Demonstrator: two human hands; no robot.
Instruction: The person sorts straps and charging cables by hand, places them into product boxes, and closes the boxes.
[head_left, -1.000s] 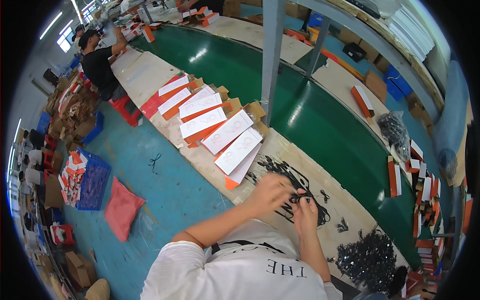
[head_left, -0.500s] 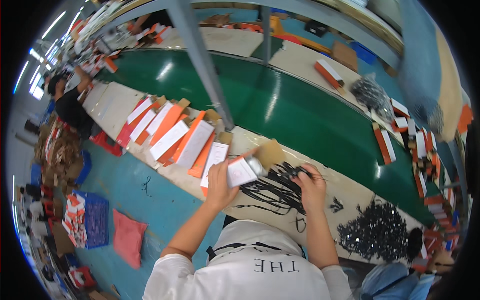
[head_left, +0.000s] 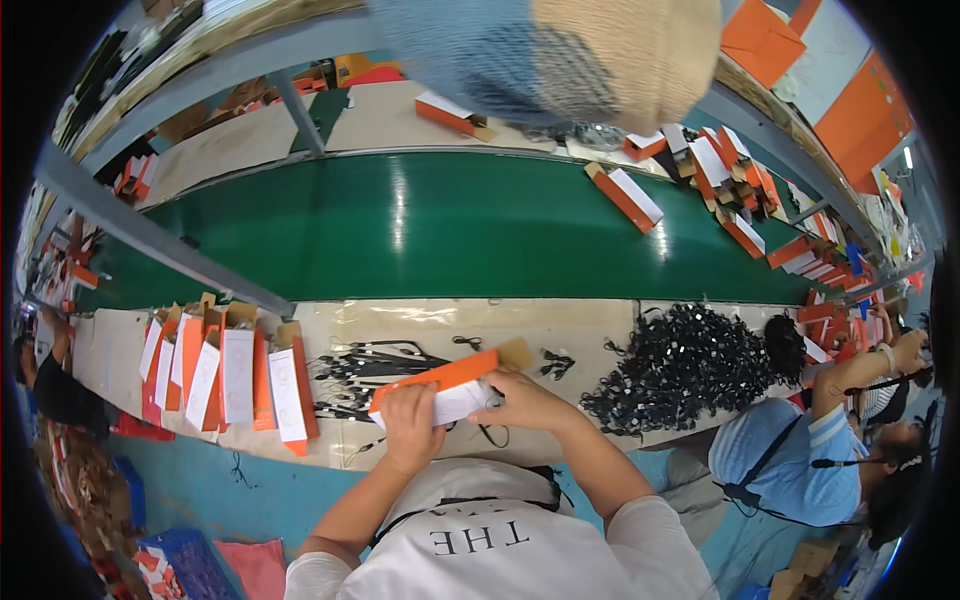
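Note:
A long orange-and-white cardboard box (head_left: 440,388) lies across my hands, its brown end flap (head_left: 516,353) standing out at the right. My left hand (head_left: 408,425) wraps around its left part. At the open right end, my right hand (head_left: 522,400) has its fingers closed against the box; whether a cable is between them is hidden. Behind and left of the box, black cables (head_left: 345,368) are spread on the worktop. A small black cable bundle (head_left: 557,363) lies right of the flap.
Several open orange-and-white boxes (head_left: 237,370) lean in a row at left. A big heap of black cables (head_left: 690,370) covers the worktop at right, near a co-worker in blue (head_left: 790,460). Beyond runs a green conveyor belt (head_left: 480,230); a metal post (head_left: 160,230) slants at left.
The view has swung right. My right hand has come from the black cables to the box's open end. The box has turned, showing its orange side, still in my left hand.

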